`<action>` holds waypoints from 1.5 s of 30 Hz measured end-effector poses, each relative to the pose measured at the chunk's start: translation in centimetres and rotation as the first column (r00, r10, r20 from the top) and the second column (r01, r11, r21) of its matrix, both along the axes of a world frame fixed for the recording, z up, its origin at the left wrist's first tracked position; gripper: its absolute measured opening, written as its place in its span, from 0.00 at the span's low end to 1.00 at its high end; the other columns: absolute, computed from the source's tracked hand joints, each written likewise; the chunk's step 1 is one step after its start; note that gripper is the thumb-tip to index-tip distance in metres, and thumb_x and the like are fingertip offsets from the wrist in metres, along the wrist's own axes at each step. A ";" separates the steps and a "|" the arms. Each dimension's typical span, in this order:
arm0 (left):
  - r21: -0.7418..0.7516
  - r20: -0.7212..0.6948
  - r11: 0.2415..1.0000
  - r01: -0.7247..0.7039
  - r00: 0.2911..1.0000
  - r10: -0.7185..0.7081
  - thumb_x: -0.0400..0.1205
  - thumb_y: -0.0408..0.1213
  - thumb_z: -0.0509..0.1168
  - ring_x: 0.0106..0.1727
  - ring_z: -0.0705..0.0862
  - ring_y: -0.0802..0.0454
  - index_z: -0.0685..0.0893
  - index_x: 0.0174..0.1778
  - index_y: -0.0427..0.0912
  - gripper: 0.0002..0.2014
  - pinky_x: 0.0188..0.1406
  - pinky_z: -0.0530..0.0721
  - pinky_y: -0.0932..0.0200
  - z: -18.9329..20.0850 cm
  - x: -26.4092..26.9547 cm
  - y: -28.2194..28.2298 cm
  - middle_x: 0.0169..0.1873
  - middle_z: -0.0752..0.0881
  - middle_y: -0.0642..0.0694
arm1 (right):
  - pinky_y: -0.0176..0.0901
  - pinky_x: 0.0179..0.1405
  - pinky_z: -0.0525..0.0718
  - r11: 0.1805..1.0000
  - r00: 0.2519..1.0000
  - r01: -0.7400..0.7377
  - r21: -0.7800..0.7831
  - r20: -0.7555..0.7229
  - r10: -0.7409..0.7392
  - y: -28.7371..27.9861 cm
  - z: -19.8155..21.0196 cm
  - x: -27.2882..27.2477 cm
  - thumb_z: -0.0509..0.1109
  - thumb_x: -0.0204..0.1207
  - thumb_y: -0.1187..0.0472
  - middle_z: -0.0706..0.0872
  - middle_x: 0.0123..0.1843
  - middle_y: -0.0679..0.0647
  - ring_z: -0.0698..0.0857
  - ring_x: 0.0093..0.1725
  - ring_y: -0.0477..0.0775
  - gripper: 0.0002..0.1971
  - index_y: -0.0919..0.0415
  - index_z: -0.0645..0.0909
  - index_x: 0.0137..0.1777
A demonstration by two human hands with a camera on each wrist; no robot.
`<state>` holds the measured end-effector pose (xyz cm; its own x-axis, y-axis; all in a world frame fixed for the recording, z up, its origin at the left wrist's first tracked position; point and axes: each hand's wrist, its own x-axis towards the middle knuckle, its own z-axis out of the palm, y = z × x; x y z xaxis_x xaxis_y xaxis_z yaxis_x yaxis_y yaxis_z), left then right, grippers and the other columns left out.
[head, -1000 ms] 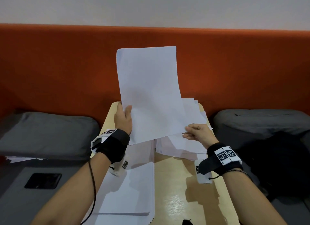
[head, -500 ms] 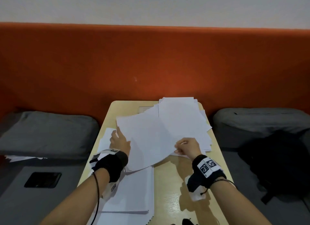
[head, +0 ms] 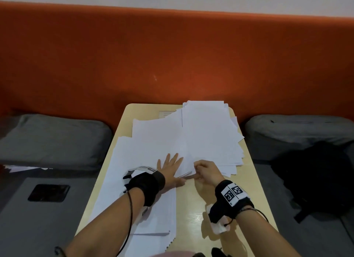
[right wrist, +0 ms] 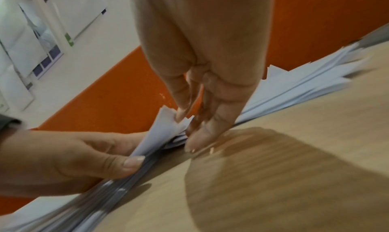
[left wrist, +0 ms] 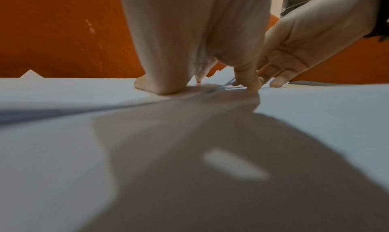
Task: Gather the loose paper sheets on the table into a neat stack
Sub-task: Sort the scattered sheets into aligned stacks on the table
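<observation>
We pressed our left hand flat, fingers straight and spread, on the white paper sheets lying on the left half of the counter. That grip was released, the palm simply resting on the top sheet, with the thumb laid along the right edge of the pile, as the right wrist view showed. Our right hand sat just beside it, fingers curled, pinching the lifted near corner of a sheet between thumb and fingertips, so that grip was grasping paper. The corner stood bent up from the sheets below it.

The papers were spread in two overlapping groups. One ran along the left side from near to far. The other, a fanned pile with uneven edges, lay at the far right of the counter and overhung its right edge a little. The two groups met under our hands.

Behind the counter stood an orange padded backrest. Grey cushions lay on either side, a dark phone on the grey seat to the left, and a black bag to the right.
</observation>
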<state>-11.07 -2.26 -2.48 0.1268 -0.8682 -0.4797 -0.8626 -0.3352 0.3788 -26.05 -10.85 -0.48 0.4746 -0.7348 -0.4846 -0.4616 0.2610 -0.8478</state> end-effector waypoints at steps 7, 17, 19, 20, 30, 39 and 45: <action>-0.062 -0.205 0.986 -0.156 0.969 0.140 0.81 0.56 0.59 0.82 0.32 0.50 0.50 0.82 0.53 0.36 0.75 0.27 0.39 0.6 -0.3 -0.5 0.83 0.41 0.52 | 0.42 0.41 0.81 0.991 0.992 -0.123 -0.044 0.033 0.124 -0.3 -0.1 -0.4 0.55 0.85 0.67 0.78 0.44 0.57 0.78 0.42 0.52 0.14 0.56 0.82 0.58; 0.020 -0.606 0.781 -0.625 0.613 0.506 0.85 0.34 0.59 0.78 0.62 0.36 0.75 0.31 0.34 0.16 0.46 0.70 0.70 3.9 0.8 0.2 0.75 0.60 0.24 | 0.36 0.32 0.78 0.997 0.993 -0.032 -0.077 0.112 0.041 -0.7 -1.0 0.7 0.62 0.82 0.67 0.81 0.51 0.56 0.78 0.35 0.46 0.10 0.57 0.81 0.58; 0.047 -0.668 0.731 -0.681 0.523 0.530 0.84 0.29 0.60 0.74 0.64 0.32 0.64 0.24 0.39 0.21 0.55 0.77 0.58 4.2 0.8 0.6 0.72 0.57 0.20 | 0.37 0.39 0.81 0.990 0.993 -0.001 -0.143 0.115 0.018 -0.7 -1.0 1.1 0.64 0.81 0.65 0.80 0.58 0.56 0.82 0.44 0.50 0.10 0.56 0.81 0.59; 0.061 -0.708 0.714 -0.697 0.474 0.523 0.83 0.28 0.61 0.73 0.66 0.34 0.63 0.23 0.40 0.22 0.36 0.82 0.64 4.1 0.9 0.7 0.73 0.56 0.22 | 0.34 0.45 0.81 0.978 0.994 0.002 -0.207 0.111 0.022 -0.7 -0.9 1.2 0.64 0.81 0.66 0.79 0.61 0.55 0.82 0.50 0.51 0.11 0.57 0.81 0.61; 0.047 -0.788 0.734 -0.678 0.426 0.444 0.79 0.22 0.65 0.81 0.59 0.57 0.71 0.19 0.39 0.21 0.59 0.76 0.54 3.8 1.0 1.4 0.60 0.83 0.35 | 0.26 0.32 0.81 0.928 0.968 -0.187 -0.323 0.099 0.229 -1.4 0.0 4.0 0.69 0.78 0.66 0.81 0.61 0.59 0.81 0.37 0.45 0.14 0.60 0.81 0.63; 0.173 -0.865 0.680 -0.712 0.220 0.450 0.81 0.28 0.64 0.82 0.52 0.58 0.84 0.42 0.26 0.08 0.78 0.66 0.44 2.6 1.0 0.7 0.58 0.85 0.44 | 0.21 0.34 0.78 0.946 0.979 -0.124 -0.300 0.119 0.166 -1.4 -1.3 3.6 0.72 0.74 0.70 0.82 0.52 0.56 0.83 0.43 0.49 0.12 0.62 0.85 0.57; 0.168 -0.860 0.647 -0.744 0.211 0.465 0.82 0.32 0.63 0.81 0.57 0.59 0.82 0.47 0.27 0.09 0.79 0.65 0.45 2.8 0.8 0.3 0.35 0.83 0.56 | 0.21 0.36 0.79 0.942 0.979 -0.116 -0.314 0.122 0.161 -1.3 -1.4 3.5 0.73 0.73 0.70 0.81 0.52 0.51 0.82 0.44 0.42 0.13 0.61 0.86 0.56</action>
